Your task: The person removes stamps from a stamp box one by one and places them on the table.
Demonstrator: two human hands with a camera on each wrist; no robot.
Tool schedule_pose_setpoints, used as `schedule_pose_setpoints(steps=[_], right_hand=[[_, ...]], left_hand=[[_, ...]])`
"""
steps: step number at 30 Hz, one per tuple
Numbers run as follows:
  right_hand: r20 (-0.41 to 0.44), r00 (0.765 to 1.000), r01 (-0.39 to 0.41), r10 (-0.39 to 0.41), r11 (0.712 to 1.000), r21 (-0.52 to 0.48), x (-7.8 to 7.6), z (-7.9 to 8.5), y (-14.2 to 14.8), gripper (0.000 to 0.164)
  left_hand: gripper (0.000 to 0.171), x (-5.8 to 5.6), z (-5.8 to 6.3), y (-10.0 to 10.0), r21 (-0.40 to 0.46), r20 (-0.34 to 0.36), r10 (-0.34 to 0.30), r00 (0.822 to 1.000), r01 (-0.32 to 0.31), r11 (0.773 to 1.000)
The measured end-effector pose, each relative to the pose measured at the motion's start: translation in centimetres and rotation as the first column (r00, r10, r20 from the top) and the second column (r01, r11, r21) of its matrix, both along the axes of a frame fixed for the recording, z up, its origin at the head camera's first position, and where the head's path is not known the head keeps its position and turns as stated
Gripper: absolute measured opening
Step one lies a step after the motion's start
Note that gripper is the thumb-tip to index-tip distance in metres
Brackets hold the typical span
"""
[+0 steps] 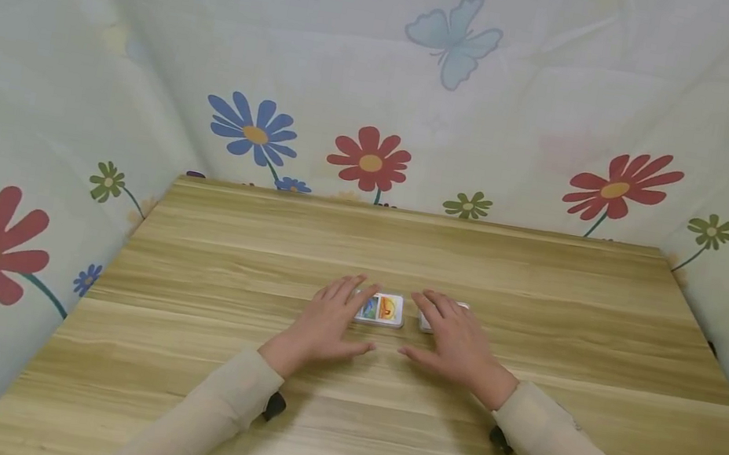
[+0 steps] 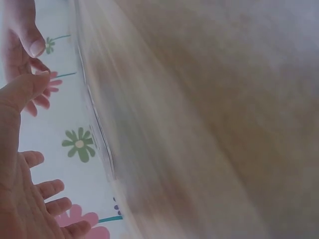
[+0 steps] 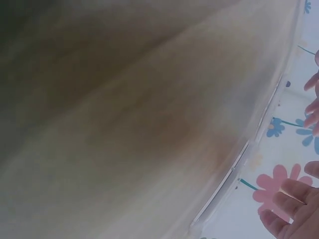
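Note:
A white-bordered picture card (image 1: 389, 309) with an orange picture and a blue-green one lies flat near the middle of the table. My left hand (image 1: 324, 324) is over its left end, the fingers extended and the thumb pointing right. A second white-edged flat piece (image 1: 425, 322) lies to its right, mostly hidden under my right hand (image 1: 460, 346). That hand has its fingers stretched out to the left and its thumb apart. In the left wrist view, the left palm (image 2: 22, 204) shows spread fingers with nothing in them. The right wrist view catches only some right fingers (image 3: 291, 201), loosely extended.
The wood-grain table (image 1: 228, 230) reaches back to a pale cloth backdrop (image 1: 320, 53) printed with flowers and a butterfly. More cloth hangs at the left and right sides. A dark wrist camera (image 1: 274, 406) sits below the left cuff, another (image 1: 501, 440) below the right.

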State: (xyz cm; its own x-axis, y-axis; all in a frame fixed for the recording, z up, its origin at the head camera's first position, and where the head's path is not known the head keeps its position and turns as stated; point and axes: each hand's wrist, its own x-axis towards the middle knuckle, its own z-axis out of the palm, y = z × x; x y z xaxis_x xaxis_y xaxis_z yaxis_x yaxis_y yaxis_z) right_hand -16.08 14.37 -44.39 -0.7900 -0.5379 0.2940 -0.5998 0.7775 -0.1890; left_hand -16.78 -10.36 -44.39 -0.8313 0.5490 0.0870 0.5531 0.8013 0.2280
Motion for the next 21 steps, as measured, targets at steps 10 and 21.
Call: schedule_pose_setpoints(steps=[10, 21], right_hand=[[0.051, 0.999, -0.001, 0.003, 0.999, -0.035, -0.3, 0.0, -0.5, 0.082], [0.080, 0.997, 0.008, -0.005, 0.999, -0.044, -1.0, 0.1, -1.1, 0.078]], left_hand=[[0.089, -0.5, 0.0, -0.4, 0.050, 0.061, 0.036, 0.998, -0.039, 0.998], [0.089, -1.4, 0.2, -0.2, 0.053, 0.087, 0.031, 0.996, -0.036, 0.998]])
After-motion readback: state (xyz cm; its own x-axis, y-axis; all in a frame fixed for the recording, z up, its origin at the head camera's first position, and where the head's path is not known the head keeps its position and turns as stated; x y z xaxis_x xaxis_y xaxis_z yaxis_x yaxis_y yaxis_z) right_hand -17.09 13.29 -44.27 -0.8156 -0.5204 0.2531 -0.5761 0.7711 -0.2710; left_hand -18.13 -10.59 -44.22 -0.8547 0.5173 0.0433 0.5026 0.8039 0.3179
